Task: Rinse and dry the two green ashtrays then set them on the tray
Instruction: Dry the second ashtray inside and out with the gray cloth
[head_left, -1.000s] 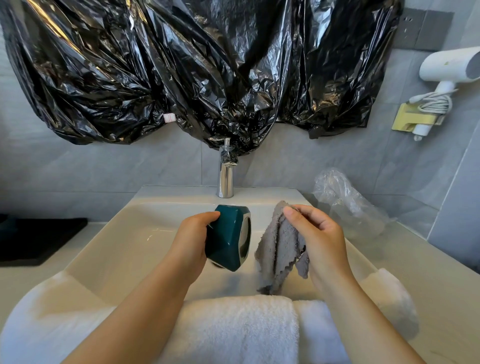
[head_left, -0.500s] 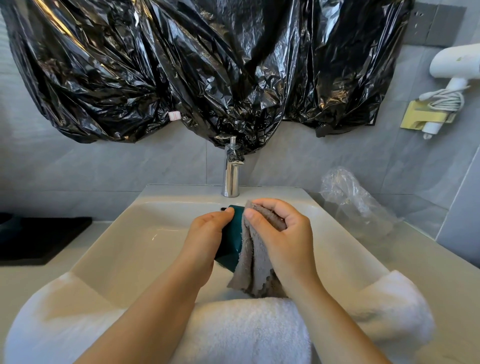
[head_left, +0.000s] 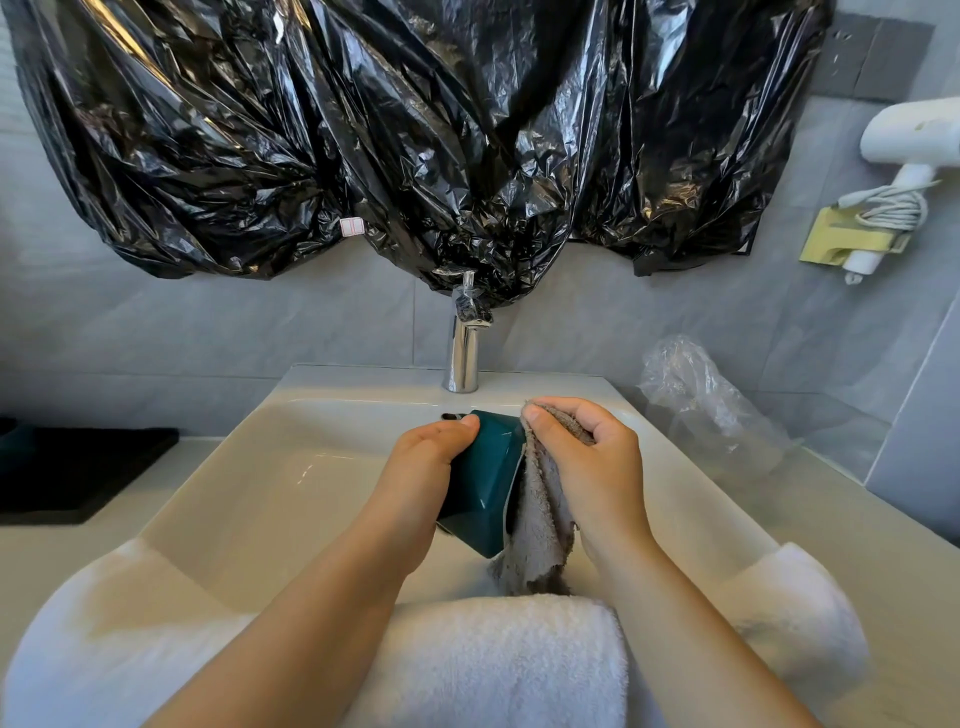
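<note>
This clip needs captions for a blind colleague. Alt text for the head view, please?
Over a white sink, the left hand holds a green ashtray tilted while the right hand presses a grey cloth against it. A white towel lies along the sink's front edge; black plastic hangs above the tap.

At frame centre, over the sink (head_left: 249, 441), my left hand (head_left: 421, 467) holds the ashtray (head_left: 485, 488); my right hand (head_left: 592, 467), just right, grips the cloth (head_left: 540, 530) against it. The tap (head_left: 462, 353) stands behind, the towel (head_left: 493, 660) lies in front. On the worktop (head_left: 857, 571), the tray (head_left: 78, 473) sits far left.
</note>
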